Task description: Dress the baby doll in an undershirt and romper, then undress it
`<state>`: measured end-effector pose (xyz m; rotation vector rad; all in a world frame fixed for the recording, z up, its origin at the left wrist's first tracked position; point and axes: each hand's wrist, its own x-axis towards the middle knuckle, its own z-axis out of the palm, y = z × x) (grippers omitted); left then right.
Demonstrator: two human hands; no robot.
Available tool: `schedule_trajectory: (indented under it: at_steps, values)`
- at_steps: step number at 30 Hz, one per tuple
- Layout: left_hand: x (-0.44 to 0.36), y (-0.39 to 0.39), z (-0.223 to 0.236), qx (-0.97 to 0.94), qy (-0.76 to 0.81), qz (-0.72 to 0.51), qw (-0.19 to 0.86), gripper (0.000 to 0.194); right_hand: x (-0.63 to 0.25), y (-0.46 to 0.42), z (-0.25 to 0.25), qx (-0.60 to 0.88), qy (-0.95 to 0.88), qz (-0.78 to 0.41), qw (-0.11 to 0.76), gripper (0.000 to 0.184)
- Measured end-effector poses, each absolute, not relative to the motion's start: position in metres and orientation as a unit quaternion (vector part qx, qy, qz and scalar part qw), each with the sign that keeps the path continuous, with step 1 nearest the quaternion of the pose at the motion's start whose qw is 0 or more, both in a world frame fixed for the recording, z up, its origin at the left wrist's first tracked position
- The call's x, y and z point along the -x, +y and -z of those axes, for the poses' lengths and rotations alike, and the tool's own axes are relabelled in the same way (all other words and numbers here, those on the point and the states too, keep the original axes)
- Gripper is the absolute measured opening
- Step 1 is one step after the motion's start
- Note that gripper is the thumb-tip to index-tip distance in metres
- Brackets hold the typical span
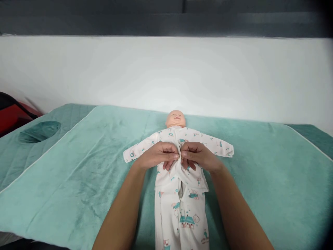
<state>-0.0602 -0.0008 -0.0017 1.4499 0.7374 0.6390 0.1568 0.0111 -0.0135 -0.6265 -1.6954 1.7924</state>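
A baby doll [176,118] lies on its back, dressed in a white printed baby shirt [194,178] and matching baby pants [192,222]. The shirt's sleeves stretch out to both sides. At the chest, my left hand [162,153] pinches one front edge of the shirt between thumb and fingers. Facing it, my right hand [196,155] grips the other front edge, and the fingertips of both hands almost meet at the middle opening. Whatever fastener lies between the fingertips is mostly hidden. Below the hands, the shirt's hem spreads over the top of the pants.
A green cover [78,180] with white piping lies under the doll on a padded bed, which has an oval hole [40,132] at the left. Behind stands a white wall [166,73]. A red and black object [13,114] is at the left edge.
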Motion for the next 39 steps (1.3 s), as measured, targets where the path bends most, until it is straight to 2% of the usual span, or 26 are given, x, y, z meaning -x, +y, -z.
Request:
schedule_trajectory:
  at_steps: [6, 12, 17, 23, 27, 39]
  values:
    - [0.061, 0.000, 0.003, -0.628, 0.332, -0.287, 0.642, 0.031, -0.156, 0.008, 0.009, 0.255, -0.644, -0.662, 0.287, 0.026]
    - [0.063, 0.003, 0.007, -0.600, 0.342, -0.319, 0.649, 0.032, -0.146, 0.004, 0.010, 0.335, -0.711, -0.502, 0.361, 0.016]
    - [0.064, 0.003, 0.005, -0.603, 0.357, -0.304, 0.645, 0.034, -0.141, 0.002, 0.009, 0.343, -0.735, -0.442, 0.383, 0.016]
    - [0.064, 0.000, -0.002, -0.659, 0.362, -0.254, 0.609, 0.036, -0.140, 0.004, 0.008, 0.339, -0.712, -0.491, 0.371, 0.028]
    - [0.066, 0.001, -0.001, -0.658, 0.344, -0.252, 0.621, 0.035, -0.140, 0.005, 0.009, 0.339, -0.711, -0.496, 0.365, 0.034]
    - [0.066, 0.003, 0.005, -0.650, 0.328, -0.274, 0.628, 0.034, -0.148, 0.010, 0.013, 0.311, -0.715, -0.532, 0.330, 0.035]
